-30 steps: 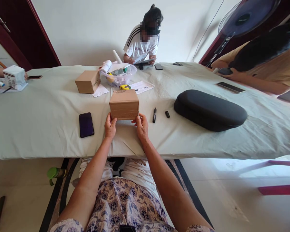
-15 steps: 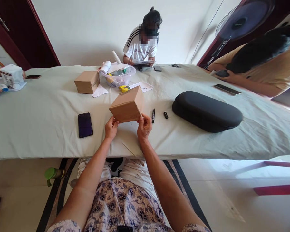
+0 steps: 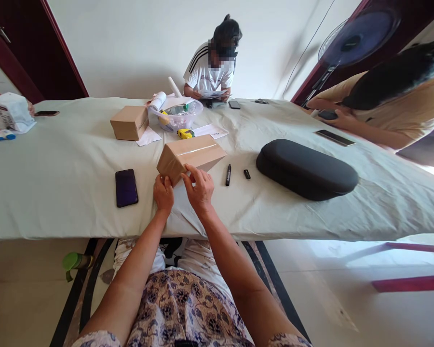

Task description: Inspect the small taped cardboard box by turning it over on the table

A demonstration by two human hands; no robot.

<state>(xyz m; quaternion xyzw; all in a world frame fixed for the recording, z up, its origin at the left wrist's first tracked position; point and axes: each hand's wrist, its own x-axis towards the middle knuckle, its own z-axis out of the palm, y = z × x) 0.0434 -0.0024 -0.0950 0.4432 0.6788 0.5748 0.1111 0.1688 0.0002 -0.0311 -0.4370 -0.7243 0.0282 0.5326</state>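
Taped cardboard box (image 3: 190, 156) near the counter's (image 3: 58, 183) front edge, tilted up on one corner. Left hand (image 3: 163, 193) and right hand (image 3: 199, 189) fingers pinch its near corner. Looks light and stiff, tape slick; hold by opposite side faces.

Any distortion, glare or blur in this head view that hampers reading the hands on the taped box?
Head view: strong wide-angle bend, so the table edge bows and the fan leans; daylight washes out the floor at right; tape on the cardboard box shows a mild sheen; left hand and right hand stay sharp; one face is blurred.
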